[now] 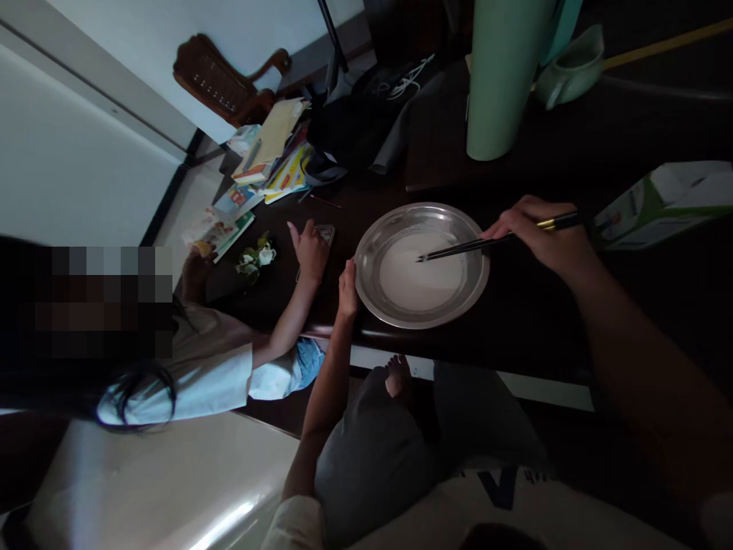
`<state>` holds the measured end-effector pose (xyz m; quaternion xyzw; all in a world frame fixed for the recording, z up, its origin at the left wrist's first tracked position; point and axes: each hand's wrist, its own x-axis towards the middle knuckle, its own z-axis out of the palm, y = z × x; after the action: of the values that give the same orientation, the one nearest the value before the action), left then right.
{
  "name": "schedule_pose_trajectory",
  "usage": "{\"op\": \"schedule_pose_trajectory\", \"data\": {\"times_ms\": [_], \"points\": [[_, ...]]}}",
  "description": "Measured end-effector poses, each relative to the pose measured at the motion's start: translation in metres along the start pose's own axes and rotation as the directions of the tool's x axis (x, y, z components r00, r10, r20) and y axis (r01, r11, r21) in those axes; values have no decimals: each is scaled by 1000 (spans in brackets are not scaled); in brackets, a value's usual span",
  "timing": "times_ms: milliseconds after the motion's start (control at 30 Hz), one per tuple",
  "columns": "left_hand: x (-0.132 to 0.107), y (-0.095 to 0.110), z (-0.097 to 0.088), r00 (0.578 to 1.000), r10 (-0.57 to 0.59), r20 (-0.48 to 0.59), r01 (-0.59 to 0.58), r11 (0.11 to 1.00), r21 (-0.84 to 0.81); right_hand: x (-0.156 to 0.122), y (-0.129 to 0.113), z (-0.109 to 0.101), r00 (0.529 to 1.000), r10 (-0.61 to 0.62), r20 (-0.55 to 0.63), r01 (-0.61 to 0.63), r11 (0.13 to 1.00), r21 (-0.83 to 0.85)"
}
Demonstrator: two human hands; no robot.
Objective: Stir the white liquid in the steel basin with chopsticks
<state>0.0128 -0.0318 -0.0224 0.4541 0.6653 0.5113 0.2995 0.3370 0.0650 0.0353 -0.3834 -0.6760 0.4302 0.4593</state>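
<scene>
2 hands are working: left hand (347, 289) is gripping bowl (421, 316) rim, fingers partly hidden, likely steadying it near table (515, 325) edge, while right hand (544, 235) fingers are closing round chopsticks (458, 249), slanting them so tips are reaching white liquid (421, 283).

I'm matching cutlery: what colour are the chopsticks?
The chopsticks are black with gold trim, clearest in the head view.

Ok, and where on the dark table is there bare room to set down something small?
On the table, a patch looks bare between the bowl and right forearm; another between the tall green cylinder, pitcher and carton, though darkness hides detail. It is crowded left of the bowl: books, white flower and the other person's hand.
</scene>
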Motion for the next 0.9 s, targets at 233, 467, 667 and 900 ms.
{"op": "schedule_pose_trajectory", "data": {"times_ms": [233, 467, 667, 900], "points": [[0, 0, 0, 1000, 10, 7, -10, 1000, 18, -2, -2, 3, 995, 52, 87, -65, 988, 143], [0, -2, -1, 1000, 10, 5, -10, 1000, 27, 0, 0, 0, 1000, 6, -1, -6, 1000, 18], [0, -3, 1, 1000, 15, 1, -15, 1000, 14, 0, -1, -3, 997, 39, 59, -48, 987, 155], [0, -3, 3, 1000, 13, 15, -13, 1000, -22, 0, 4, -3, 997, -22, 69, 24, 999, -24]]}}
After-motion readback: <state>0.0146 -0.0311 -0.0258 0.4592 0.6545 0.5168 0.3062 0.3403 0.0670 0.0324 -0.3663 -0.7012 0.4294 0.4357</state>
